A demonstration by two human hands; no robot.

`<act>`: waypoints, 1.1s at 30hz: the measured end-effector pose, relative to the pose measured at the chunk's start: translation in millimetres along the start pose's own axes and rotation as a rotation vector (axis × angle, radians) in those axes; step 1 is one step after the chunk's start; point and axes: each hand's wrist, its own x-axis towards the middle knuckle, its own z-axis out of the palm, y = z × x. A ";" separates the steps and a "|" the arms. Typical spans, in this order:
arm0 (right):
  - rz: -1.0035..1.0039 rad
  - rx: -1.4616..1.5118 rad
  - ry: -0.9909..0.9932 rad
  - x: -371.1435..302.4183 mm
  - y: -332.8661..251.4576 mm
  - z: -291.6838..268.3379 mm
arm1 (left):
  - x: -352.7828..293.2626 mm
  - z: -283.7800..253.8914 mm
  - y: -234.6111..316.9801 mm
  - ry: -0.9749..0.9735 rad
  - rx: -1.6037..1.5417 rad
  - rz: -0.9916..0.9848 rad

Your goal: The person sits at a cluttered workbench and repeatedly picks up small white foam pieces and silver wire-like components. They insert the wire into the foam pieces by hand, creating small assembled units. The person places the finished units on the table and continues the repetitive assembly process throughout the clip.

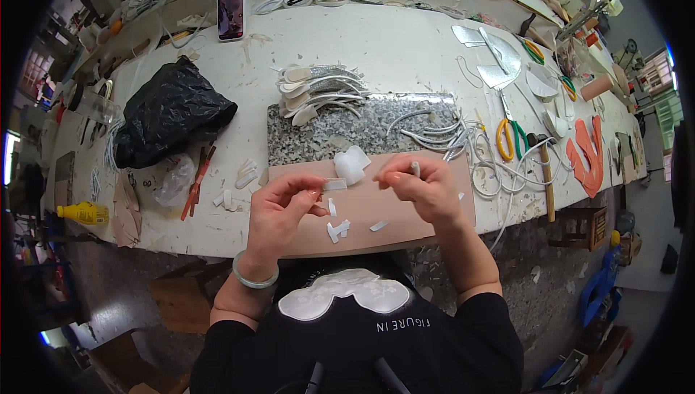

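Observation:
My left hand (pixel 284 209) is closed in a pinch on a small white strip (pixel 334 184), which sticks out past the fingertips. Facing it across a short gap, my right hand (pixel 423 185) is closed with its fingers curled. A small pale end shows between those fingers, too little of it to name. Both hands are over a pinkish-beige board (pixel 362 213) at the table's front edge. Several loose white strips (pixel 337 230) lie on the board below my hands. A rounded white piece (pixel 350 165) rests between and just beyond them.
A speckled stone slab (pixel 318 141) lies beyond the board, bearing a stack of white and silvery strap pieces (pixel 311 90). To the left sits a black plastic bag (pixel 170 115). On the right are scissors (pixel 511 137), a hammer (pixel 548 184) and looped white cord (pixel 489 177). A phone (pixel 232 10) stands at the back.

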 end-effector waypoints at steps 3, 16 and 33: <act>-0.260 -0.444 0.033 -10.2 -3.3 8.7 | -2.5 2.4 -4.9 0.007 0.107 -0.015; -0.494 -0.694 -0.040 -8.5 -1.5 38.5 | -12.8 25.5 -9.8 0.007 0.363 0.243; -0.464 -0.674 0.051 -21.2 -3.2 42.0 | -14.4 27.5 -6.2 0.013 0.271 0.094</act>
